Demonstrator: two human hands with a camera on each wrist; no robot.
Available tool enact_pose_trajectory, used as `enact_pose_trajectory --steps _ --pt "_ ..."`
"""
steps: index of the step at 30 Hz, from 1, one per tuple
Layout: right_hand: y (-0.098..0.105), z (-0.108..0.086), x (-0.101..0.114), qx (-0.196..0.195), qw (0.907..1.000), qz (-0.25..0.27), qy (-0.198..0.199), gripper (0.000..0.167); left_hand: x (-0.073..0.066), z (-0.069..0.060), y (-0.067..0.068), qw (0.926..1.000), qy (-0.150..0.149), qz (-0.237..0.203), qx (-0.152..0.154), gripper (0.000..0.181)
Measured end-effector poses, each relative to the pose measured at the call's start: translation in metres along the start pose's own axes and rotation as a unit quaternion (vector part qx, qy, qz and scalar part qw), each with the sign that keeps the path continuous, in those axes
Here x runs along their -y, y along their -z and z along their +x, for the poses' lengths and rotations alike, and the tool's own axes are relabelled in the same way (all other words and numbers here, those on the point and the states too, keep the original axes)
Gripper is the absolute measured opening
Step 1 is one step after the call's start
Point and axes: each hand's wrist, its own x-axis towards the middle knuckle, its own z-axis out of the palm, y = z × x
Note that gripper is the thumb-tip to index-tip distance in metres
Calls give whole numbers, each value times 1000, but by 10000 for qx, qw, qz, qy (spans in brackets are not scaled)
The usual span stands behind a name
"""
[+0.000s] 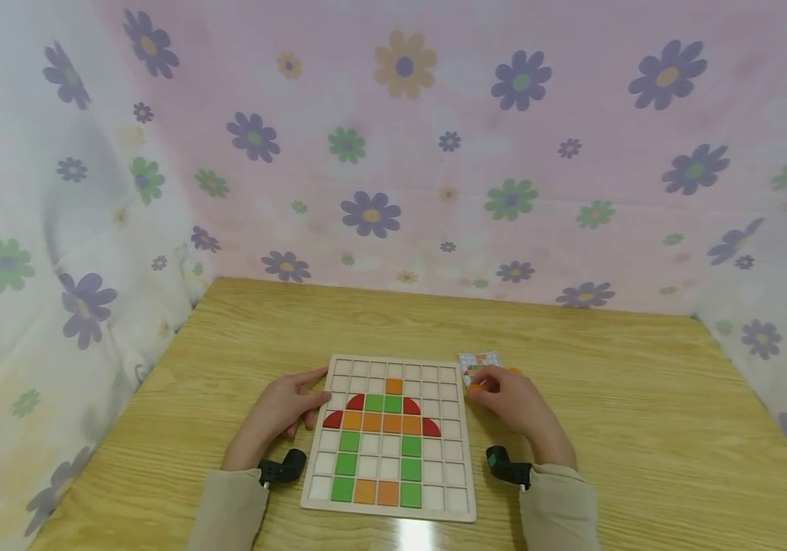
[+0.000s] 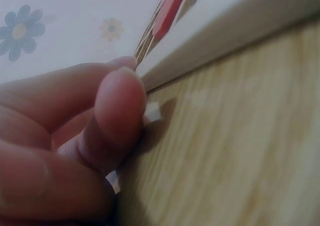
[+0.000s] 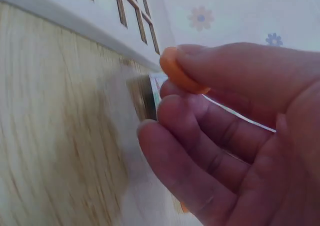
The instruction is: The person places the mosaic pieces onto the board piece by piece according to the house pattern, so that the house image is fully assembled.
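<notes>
A square wooden grid board (image 1: 466, 467) lies on the table with green, orange and red pieces set in several of its cells. My left hand (image 1: 286, 402) rests at the board's left edge, thumb and forefinger against its side. To the right of the board, my right hand (image 1: 514, 402) pinches a small orange piece (image 3: 179, 72) between thumb and forefinger, held above the table. Partly behind that hand lies a printed pattern card (image 1: 479, 360). A second orange piece (image 1: 515, 371) peeks out beyond the right hand, mostly covered by it.
The wood-grain table (image 1: 641, 428) extends on both sides of the board. Flowered cloth (image 1: 435, 168) hangs at the back and sides. Each wrist carries a black camera mount, such as the right one (image 1: 504, 467) beside the board.
</notes>
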Motion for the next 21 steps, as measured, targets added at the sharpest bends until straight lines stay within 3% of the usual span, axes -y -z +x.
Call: enact_pose_trajectory --steps 6,14,21 --pt "-11 5 12 59 9991 323 -276 15 0 0 0 10000 9 -6 -20 55" --pt "-27 10 28 50 9997 -72 223 14 1 1 0 10000 38 26 -26 54" --pt "-32 12 34 124 9995 53 272 18 1 1 1 10000 25 -16 -14 55"
